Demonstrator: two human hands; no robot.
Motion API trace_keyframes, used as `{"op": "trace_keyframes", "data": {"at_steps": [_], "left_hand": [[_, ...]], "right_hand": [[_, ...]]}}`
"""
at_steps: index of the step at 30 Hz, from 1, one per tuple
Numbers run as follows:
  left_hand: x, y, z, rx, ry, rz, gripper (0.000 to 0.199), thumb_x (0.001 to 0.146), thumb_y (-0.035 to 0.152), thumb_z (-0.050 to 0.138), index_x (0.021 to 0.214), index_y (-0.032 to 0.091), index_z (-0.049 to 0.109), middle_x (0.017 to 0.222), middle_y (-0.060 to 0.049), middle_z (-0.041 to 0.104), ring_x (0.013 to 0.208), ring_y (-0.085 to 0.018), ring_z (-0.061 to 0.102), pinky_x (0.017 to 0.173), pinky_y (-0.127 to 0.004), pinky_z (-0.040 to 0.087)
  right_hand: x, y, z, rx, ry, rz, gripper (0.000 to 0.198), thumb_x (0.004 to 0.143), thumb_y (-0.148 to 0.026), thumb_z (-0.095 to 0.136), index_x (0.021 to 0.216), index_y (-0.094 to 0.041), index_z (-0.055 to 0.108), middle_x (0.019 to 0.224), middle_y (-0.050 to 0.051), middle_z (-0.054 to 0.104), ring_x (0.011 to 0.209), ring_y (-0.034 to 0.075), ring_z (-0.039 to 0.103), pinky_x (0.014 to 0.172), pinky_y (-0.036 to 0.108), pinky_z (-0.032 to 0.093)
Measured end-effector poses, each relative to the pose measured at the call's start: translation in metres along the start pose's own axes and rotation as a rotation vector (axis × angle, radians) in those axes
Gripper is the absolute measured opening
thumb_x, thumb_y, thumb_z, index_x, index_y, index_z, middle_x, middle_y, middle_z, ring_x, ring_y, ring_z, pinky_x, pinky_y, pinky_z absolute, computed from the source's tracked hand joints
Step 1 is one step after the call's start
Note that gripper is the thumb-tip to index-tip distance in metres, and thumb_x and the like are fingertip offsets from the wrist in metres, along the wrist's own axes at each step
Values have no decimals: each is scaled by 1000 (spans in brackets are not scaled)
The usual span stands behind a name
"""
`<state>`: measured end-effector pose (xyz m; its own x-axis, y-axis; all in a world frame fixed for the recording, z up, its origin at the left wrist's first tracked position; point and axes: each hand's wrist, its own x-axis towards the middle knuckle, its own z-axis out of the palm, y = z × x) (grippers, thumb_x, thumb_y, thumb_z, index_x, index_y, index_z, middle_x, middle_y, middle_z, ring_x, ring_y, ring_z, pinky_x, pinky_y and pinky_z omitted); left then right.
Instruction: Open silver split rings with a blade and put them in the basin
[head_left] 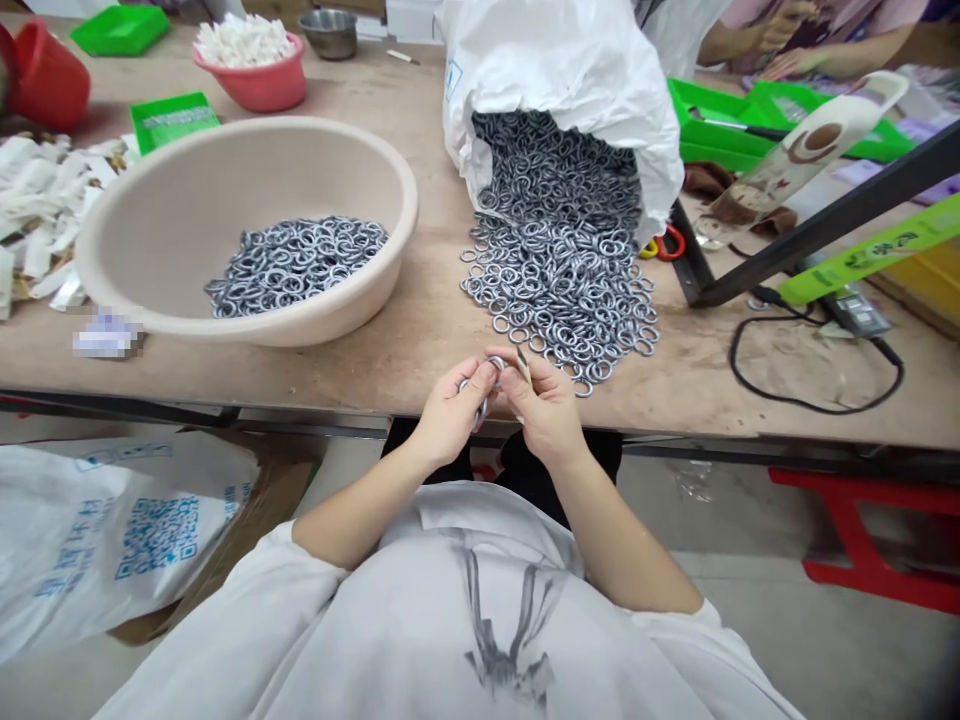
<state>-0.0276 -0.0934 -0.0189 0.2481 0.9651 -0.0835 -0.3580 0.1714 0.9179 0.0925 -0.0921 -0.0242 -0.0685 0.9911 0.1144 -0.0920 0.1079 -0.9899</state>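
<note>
My left hand [455,400] is closed on several grey rings [480,408] at the table's front edge. One ring [495,364] stands between the fingertips of both hands. My right hand [546,405] is closed too, around a thin pale blade-like tool [523,368] whose tip points up and away; its exact kind is not clear. Just beyond my hands, a heap of loose grey rings [570,290] spills from the mouth of a white sack [555,60]. On the left, more grey rings [300,265] lie inside a large beige basin [259,328].
Pale strips [34,210] are piled left of the basin. Behind it stand a green tray [172,122], a red bowl [262,88] and a metal bowl [328,35]. At right are a black metal frame [810,235] and a cable [817,408]. A co-worker's hands [791,50] show beyond.
</note>
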Motion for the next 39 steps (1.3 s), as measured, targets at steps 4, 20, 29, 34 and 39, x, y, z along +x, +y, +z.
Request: {"op": "trace_keyframes", "data": {"at_steps": [4, 20, 29, 34, 39], "left_hand": [[-2, 5, 3, -76, -21, -72, 43, 79, 56, 71, 73, 18, 52, 54, 7, 41, 40, -4, 32, 36, -19, 24], [-3, 16, 6, -225, 16, -159, 39, 74, 47, 74, 69, 19, 47, 51, 9, 40, 36, -3, 32, 33, -16, 25], [-13, 15, 2, -182, -146, -244, 44, 76, 53, 73, 69, 19, 46, 50, 9, 38, 36, -3, 29, 34, -16, 22], [-19, 13, -4, -233, -162, -319, 37, 79, 46, 70, 68, 17, 50, 50, 8, 37, 37, -4, 30, 34, -17, 24], [-10, 19, -19, -332, -16, -271, 19, 78, 29, 62, 92, 16, 64, 54, 7, 41, 39, -6, 34, 35, -17, 28]], "right_hand": [[4, -2, -9, 60, 22, -29, 32, 85, -55, 69, 93, -24, 72, 75, -1, 61, 64, 12, 55, 58, 25, 44], [-11, -26, -18, -877, -56, -466, 45, 97, -55, 49, 68, -21, 53, 62, 0, 52, 60, 14, 47, 58, 28, 32], [3, -17, -34, -603, 16, -196, 50, 92, -62, 53, 62, -22, 46, 58, -3, 43, 56, 12, 39, 56, 28, 29], [37, -12, -50, -780, 153, -66, 36, 93, -53, 56, 77, -21, 60, 65, -1, 55, 62, 16, 50, 60, 28, 34], [63, -19, -27, -1414, 16, 63, 23, 91, -38, 63, 101, -19, 69, 104, 13, 72, 87, 27, 66, 69, 33, 39]]}}
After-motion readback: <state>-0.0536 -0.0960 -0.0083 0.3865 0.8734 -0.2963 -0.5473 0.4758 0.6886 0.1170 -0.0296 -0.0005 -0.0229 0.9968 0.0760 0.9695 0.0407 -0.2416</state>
